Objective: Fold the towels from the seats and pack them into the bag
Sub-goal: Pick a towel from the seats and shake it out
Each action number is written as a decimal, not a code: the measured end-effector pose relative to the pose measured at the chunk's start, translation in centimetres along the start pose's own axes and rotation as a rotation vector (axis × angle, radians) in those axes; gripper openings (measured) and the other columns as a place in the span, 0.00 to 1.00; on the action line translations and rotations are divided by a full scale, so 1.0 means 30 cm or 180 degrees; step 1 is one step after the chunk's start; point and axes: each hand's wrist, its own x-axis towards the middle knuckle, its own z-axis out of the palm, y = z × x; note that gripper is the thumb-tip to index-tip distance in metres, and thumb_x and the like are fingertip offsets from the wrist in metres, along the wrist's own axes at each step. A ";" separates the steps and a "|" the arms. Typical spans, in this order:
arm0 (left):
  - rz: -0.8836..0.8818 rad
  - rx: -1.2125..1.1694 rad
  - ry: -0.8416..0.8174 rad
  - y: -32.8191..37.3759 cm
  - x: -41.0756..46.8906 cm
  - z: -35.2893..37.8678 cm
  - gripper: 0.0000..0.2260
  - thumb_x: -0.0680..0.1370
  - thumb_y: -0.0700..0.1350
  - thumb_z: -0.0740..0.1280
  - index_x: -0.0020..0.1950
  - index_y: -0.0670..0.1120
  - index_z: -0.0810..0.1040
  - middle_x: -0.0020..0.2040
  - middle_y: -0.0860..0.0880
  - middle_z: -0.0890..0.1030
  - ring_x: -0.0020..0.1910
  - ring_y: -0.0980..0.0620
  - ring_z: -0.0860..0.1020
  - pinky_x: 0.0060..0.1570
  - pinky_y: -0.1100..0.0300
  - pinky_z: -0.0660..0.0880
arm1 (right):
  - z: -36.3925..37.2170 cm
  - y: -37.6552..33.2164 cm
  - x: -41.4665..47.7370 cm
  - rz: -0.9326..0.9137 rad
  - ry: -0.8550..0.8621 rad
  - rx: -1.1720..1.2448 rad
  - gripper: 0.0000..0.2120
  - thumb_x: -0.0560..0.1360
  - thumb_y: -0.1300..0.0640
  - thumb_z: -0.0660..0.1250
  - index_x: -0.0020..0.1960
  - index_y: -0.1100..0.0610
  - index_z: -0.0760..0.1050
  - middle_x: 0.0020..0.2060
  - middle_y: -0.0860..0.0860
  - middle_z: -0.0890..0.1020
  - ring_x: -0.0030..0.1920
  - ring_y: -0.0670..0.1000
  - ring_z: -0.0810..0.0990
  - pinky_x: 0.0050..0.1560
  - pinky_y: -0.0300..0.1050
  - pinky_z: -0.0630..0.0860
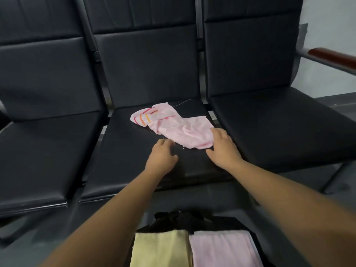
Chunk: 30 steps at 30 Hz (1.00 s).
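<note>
A crumpled pink towel (173, 125) with orange and red stripes lies on the middle black seat (123, 162). My right hand (222, 149) rests at the towel's near right corner, fingers relaxed and touching the cloth. My left hand (161, 156) hovers just left of the towel's near edge, fingers loosely curled and holding nothing. At the bottom of the view a black bag (179, 220) stands open on the floor. Inside it lie a folded yellow towel (159, 249) and a folded pink towel (223, 249).
Black padded seats stand to the left (44, 151) and right (279, 124) of the middle one. A brown wooden armrest (331, 54) sticks out at the far right. A thin loose thread lies on the seat behind the towel.
</note>
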 end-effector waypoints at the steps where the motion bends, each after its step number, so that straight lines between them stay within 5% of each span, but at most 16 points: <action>1: 0.0170 0.0057 -0.0136 -0.006 0.024 0.022 0.25 0.78 0.37 0.67 0.75 0.49 0.70 0.78 0.49 0.65 0.76 0.47 0.65 0.69 0.53 0.68 | 0.009 0.015 0.028 -0.0099 -0.0105 0.0019 0.33 0.79 0.56 0.67 0.80 0.54 0.56 0.78 0.54 0.63 0.73 0.59 0.67 0.68 0.55 0.70; 5: 0.0655 0.0265 -0.0951 0.003 0.098 0.106 0.32 0.83 0.41 0.63 0.84 0.54 0.52 0.84 0.51 0.47 0.83 0.50 0.43 0.81 0.49 0.47 | 0.047 0.057 0.080 -0.0053 -0.0405 -0.0081 0.31 0.81 0.51 0.67 0.80 0.53 0.58 0.74 0.54 0.69 0.71 0.58 0.68 0.67 0.55 0.70; 7: 0.0702 0.0285 -0.0915 -0.005 0.113 0.142 0.29 0.85 0.45 0.61 0.83 0.54 0.53 0.84 0.50 0.51 0.83 0.49 0.49 0.80 0.50 0.47 | 0.063 0.058 0.090 -0.0084 -0.0203 -0.0419 0.21 0.82 0.49 0.65 0.72 0.54 0.69 0.67 0.53 0.74 0.67 0.58 0.70 0.62 0.53 0.69; 9: 0.0753 0.0227 -0.0507 -0.027 0.106 0.154 0.27 0.83 0.48 0.64 0.82 0.54 0.60 0.78 0.50 0.64 0.77 0.47 0.62 0.77 0.52 0.57 | 0.065 0.047 0.085 -0.0207 -0.0078 -0.0403 0.09 0.82 0.50 0.65 0.54 0.55 0.76 0.53 0.52 0.78 0.59 0.58 0.74 0.53 0.50 0.68; 12: 0.0839 0.0383 -0.0114 -0.045 0.069 0.131 0.24 0.81 0.55 0.68 0.76 0.55 0.69 0.61 0.52 0.72 0.62 0.50 0.69 0.66 0.53 0.66 | 0.054 0.031 0.059 -0.0256 -0.0191 0.0311 0.12 0.80 0.51 0.67 0.42 0.58 0.77 0.42 0.50 0.77 0.50 0.57 0.76 0.47 0.51 0.71; 15: 0.0805 0.0412 0.0014 -0.035 0.017 0.091 0.14 0.78 0.56 0.71 0.61 0.52 0.77 0.47 0.54 0.71 0.52 0.50 0.70 0.57 0.53 0.68 | 0.012 -0.026 0.003 -0.0225 -0.0223 0.1101 0.14 0.77 0.50 0.71 0.42 0.61 0.79 0.46 0.51 0.76 0.47 0.53 0.76 0.48 0.50 0.75; 19: 0.0574 -0.0564 -0.0021 -0.025 -0.076 0.004 0.09 0.78 0.53 0.71 0.44 0.50 0.77 0.41 0.55 0.77 0.45 0.51 0.75 0.47 0.54 0.72 | -0.100 -0.100 -0.084 -0.0235 -0.0464 0.2126 0.14 0.75 0.56 0.75 0.40 0.63 0.74 0.34 0.49 0.78 0.34 0.41 0.76 0.37 0.35 0.71; 22: 0.0491 -0.1083 0.0402 0.003 -0.146 -0.113 0.04 0.80 0.46 0.70 0.45 0.51 0.79 0.42 0.56 0.80 0.43 0.56 0.78 0.43 0.60 0.72 | -0.205 -0.129 -0.131 -0.0175 -0.0377 0.2001 0.02 0.78 0.60 0.71 0.47 0.58 0.79 0.41 0.51 0.84 0.43 0.46 0.81 0.41 0.36 0.74; 26: 0.0460 -0.1557 0.0653 0.095 -0.238 -0.296 0.09 0.82 0.41 0.65 0.44 0.53 0.77 0.39 0.60 0.82 0.40 0.62 0.77 0.39 0.69 0.70 | -0.342 -0.180 -0.203 -0.0225 -0.0264 0.2159 0.03 0.79 0.56 0.72 0.47 0.54 0.83 0.42 0.58 0.85 0.42 0.52 0.82 0.43 0.43 0.76; 30: 0.0408 -0.1803 0.0647 0.178 -0.310 -0.419 0.10 0.84 0.43 0.61 0.44 0.52 0.76 0.41 0.54 0.81 0.42 0.56 0.77 0.43 0.57 0.73 | -0.479 -0.257 -0.276 -0.0192 -0.0172 0.2614 0.11 0.79 0.49 0.71 0.47 0.57 0.84 0.43 0.55 0.86 0.45 0.56 0.85 0.48 0.50 0.80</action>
